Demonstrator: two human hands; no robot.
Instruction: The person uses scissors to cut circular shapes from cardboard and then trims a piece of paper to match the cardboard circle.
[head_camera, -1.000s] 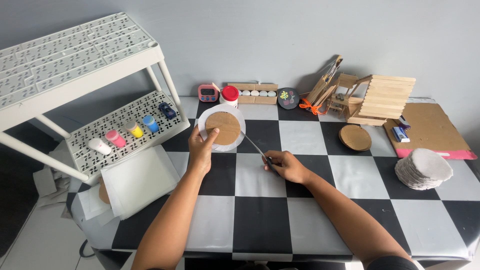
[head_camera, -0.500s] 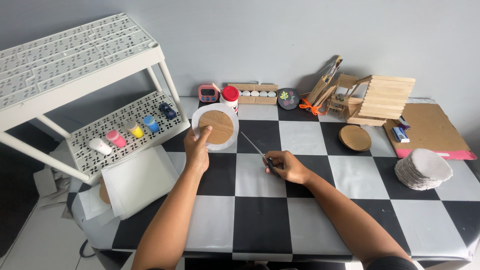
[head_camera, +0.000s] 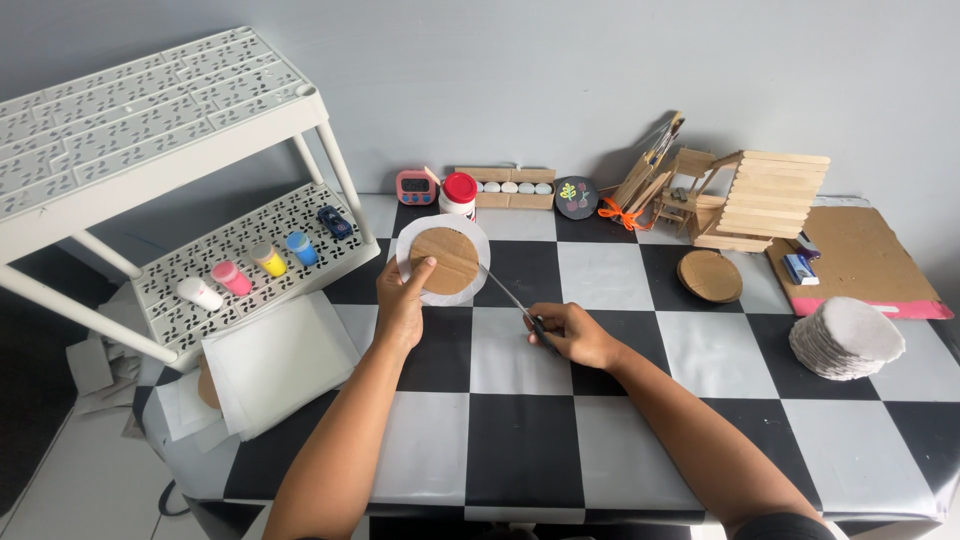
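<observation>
So, checkered black-and-white tabletop (head_camera: 520, 440) runs up to a grey wall. White plastic shelf rack (head_camera: 150, 130) stands at the left edge, small paint bottles (head_camera: 250, 268) on its lower tier. Sheets of white paper (head_camera: 275, 362) lie beside the rack. Flat brown board (head_camera: 860, 255) with a pink edge sits far right, a stick house model (head_camera: 765, 198) behind it, a stack of white round pads (head_camera: 848, 337) in front of it. Person's left hand (head_camera: 402, 300) is closed on a brown cardboard disc (head_camera: 447, 258) backed by a white paper circle (head_camera: 472, 232), held tilted above the tabletop near the back. Right hand (head_camera: 572, 333) grips scissors (head_camera: 508, 297), their tip right at the disc's right edge. Another cardboard disc (head_camera: 710, 275) lies flat further right.
</observation>
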